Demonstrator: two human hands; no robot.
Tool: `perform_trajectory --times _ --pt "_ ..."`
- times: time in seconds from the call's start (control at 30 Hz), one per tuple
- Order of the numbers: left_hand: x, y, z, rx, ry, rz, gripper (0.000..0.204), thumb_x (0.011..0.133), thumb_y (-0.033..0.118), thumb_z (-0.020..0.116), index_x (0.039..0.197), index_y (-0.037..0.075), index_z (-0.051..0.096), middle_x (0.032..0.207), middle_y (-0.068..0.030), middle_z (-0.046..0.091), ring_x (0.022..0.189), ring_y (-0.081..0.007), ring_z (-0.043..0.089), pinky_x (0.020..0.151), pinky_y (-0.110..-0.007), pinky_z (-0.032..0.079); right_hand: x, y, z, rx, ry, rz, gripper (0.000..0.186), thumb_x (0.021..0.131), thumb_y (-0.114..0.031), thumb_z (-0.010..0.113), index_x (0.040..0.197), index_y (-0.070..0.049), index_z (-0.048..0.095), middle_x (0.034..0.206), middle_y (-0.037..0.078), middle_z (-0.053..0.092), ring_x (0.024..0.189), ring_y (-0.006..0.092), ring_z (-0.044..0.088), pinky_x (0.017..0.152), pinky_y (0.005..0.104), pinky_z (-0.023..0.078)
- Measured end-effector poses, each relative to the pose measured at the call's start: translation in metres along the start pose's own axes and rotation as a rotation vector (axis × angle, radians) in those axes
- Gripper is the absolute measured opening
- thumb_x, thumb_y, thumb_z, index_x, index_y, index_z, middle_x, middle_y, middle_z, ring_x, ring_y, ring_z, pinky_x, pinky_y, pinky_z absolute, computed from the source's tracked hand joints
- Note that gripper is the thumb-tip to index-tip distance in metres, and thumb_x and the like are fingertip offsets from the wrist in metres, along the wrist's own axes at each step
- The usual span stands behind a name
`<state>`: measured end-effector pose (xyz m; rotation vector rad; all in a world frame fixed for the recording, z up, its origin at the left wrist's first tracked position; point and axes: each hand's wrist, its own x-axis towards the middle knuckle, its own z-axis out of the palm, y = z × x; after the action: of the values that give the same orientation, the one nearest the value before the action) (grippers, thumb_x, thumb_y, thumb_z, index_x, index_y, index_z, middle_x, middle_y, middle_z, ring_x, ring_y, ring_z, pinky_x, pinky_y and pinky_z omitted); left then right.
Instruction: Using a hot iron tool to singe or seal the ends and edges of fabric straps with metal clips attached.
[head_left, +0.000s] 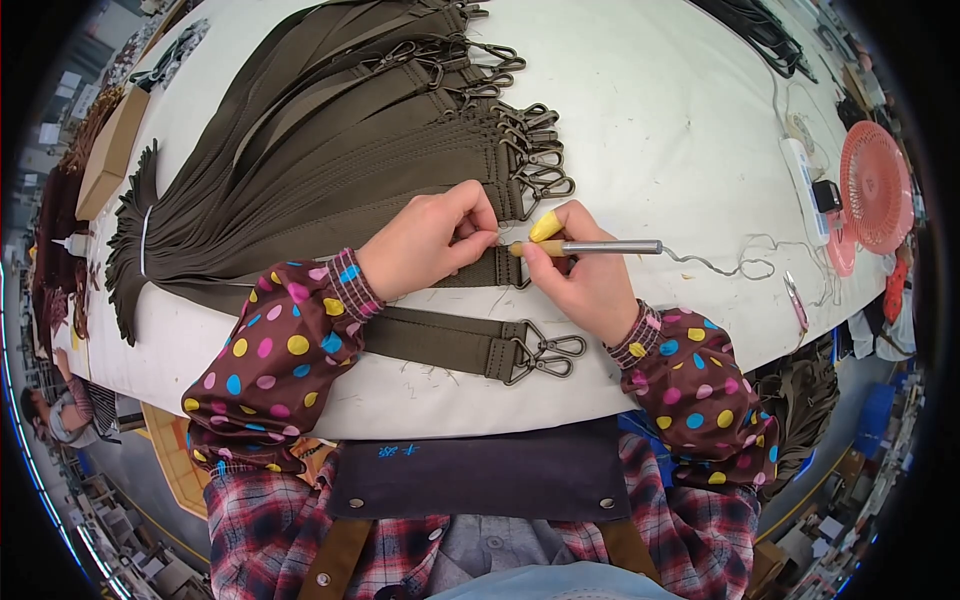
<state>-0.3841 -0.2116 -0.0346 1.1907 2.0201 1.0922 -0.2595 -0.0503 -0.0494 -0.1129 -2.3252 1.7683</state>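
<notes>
My left hand [432, 243] is closed in a pinch just over the stitched end of a dark olive strap; whatever lies between its fingertips is too small to make out. In my right hand [590, 285] is a corded pen-shaped tool [620, 247] with a silver barrel and a tan front, its tip pointing left at that strap end. Yellow wrap [546, 227] covers one right fingertip. Nearer to me lies a separate strap [430, 340] with two metal snap hooks [548, 355]. Beyond my hands, a fanned bundle of straps [330, 150] ends in many more hooks [535, 150].
A white tie [146, 240] binds the bundle at the left. On the right of the white table [660, 130] are a power strip [805, 190], a red plastic basket [876, 185], and small snips [796, 302]. The tool's grey cord [715, 268] runs that way. A cardboard box [112, 152] stands far left.
</notes>
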Motion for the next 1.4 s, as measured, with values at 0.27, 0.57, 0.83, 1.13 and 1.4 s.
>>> perform_trajectory --times 0.27,0.57,0.83,1.13,1.4 --pt "0.0003 -0.0007 0.0005 -0.206 -0.047 -0.116 0.015 0.089 0.006 0.055 0.09 0.004 0.04 0.075 0.0 0.054 0.06 -0.0031 0.051 0.047 -0.017 0.045 0.0004 -0.0032 -0.0009 -0.08 -0.008 -0.008 0.019 0.082 -0.009 0.064 0.086 -0.002 0.047 0.068 0.003 0.053 0.056 0.0071 0.048 0.049 0.0222 0.039" --pt "0.0007 -0.0046 0.0033 -0.237 -0.004 -0.077 0.016 0.088 0.009 0.057 0.087 0.004 0.042 0.068 -0.002 0.056 0.056 -0.0075 0.054 0.046 -0.023 0.044 0.001 -0.0022 -0.0003 -0.097 -0.004 -0.023 0.019 0.081 -0.008 0.064 0.086 -0.001 0.047 0.067 0.003 0.053 0.055 0.0079 0.049 0.049 0.0226 0.04" --pt "0.0011 -0.0035 0.0024 -0.242 -0.02 -0.11 0.016 0.089 0.01 0.056 0.087 0.004 0.041 0.068 -0.0018 0.056 0.056 -0.007 0.053 0.047 -0.022 0.045 0.0008 -0.0024 -0.0004 -0.099 0.014 -0.04 0.018 0.081 -0.008 0.064 0.086 -0.002 0.048 0.066 0.003 0.053 0.054 0.0078 0.049 0.049 0.0225 0.04" --pt "0.0017 -0.0014 0.0018 -0.298 -0.032 -0.136 0.015 0.09 0.009 0.054 0.089 0.004 0.041 0.07 -0.0008 0.055 0.058 -0.0055 0.053 0.05 -0.021 0.046 -0.0004 0.0006 -0.0004 -0.037 0.012 -0.018 0.019 0.081 -0.008 0.064 0.086 -0.002 0.047 0.067 0.003 0.053 0.055 0.0078 0.049 0.049 0.0223 0.04" --pt "0.0017 -0.0014 0.0015 -0.299 -0.035 -0.152 0.014 0.09 0.009 0.054 0.089 0.004 0.041 0.069 -0.0008 0.055 0.058 -0.0056 0.053 0.05 -0.021 0.046 0.0001 -0.0004 0.0003 -0.065 0.008 -0.03 0.018 0.081 -0.008 0.064 0.086 -0.001 0.048 0.067 0.004 0.053 0.055 0.0086 0.049 0.051 0.0231 0.04"
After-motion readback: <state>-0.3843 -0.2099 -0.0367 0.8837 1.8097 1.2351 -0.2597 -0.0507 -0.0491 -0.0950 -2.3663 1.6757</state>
